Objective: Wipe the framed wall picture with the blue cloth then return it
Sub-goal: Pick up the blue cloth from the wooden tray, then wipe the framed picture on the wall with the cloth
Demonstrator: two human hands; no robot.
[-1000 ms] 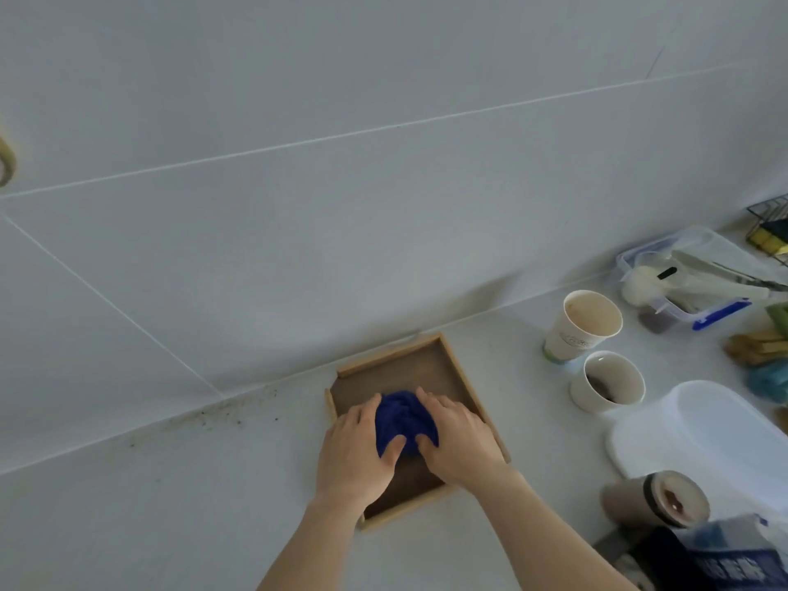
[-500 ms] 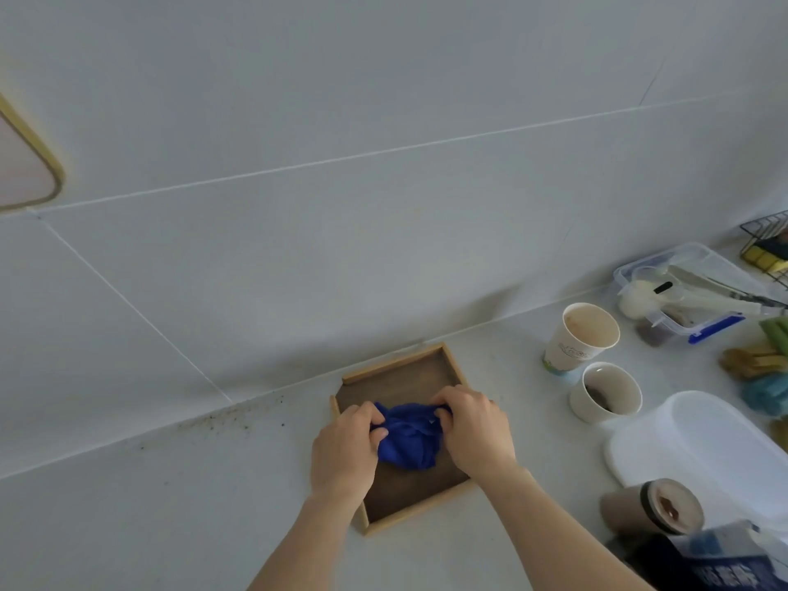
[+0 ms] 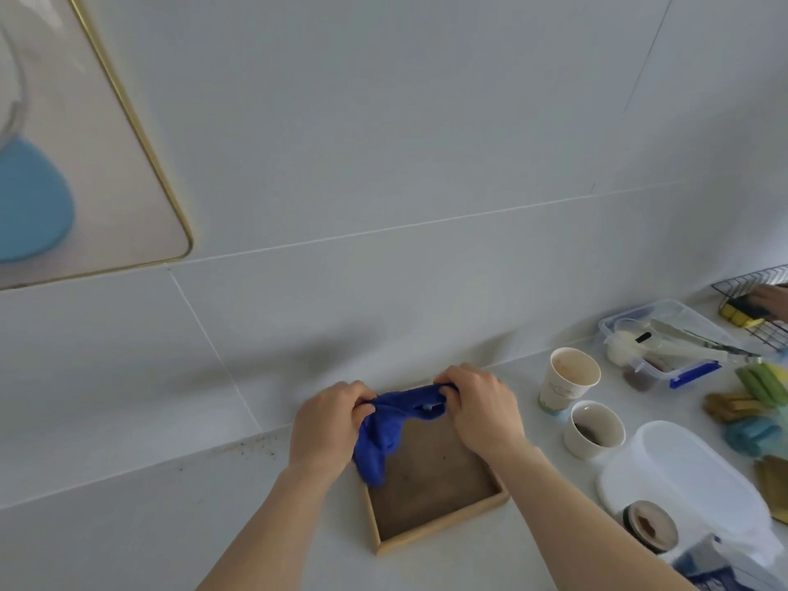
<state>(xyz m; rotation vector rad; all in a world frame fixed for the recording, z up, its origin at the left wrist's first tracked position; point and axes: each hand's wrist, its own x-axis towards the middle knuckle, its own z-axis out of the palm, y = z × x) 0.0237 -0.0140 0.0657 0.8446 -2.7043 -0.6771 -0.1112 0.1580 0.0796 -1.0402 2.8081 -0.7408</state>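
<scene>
While both fists stay curled tight, the left hand (image 3: 326, 424) and right hand (image 3: 482, 405) bunch the soft blue cloth (image 3: 386, 432) over a square wooden tray (image 3: 439, 526). Gold-edged, round-cornered wall picture (image 3: 85, 155) hangs upper left.

Over on the right, a paper cup (image 3: 569, 380) stands just behind a white mug (image 3: 593, 429), with a clear plastic container (image 3: 665, 334) near the wall.

You face a wall (image 3: 426, 142) of large pale grey tiles with thin light grout lines. Below it runs a white countertop (image 3: 149, 526), with dark specks along the joint (image 3: 251, 446) where both meet. Lighting is soft and even.
</scene>
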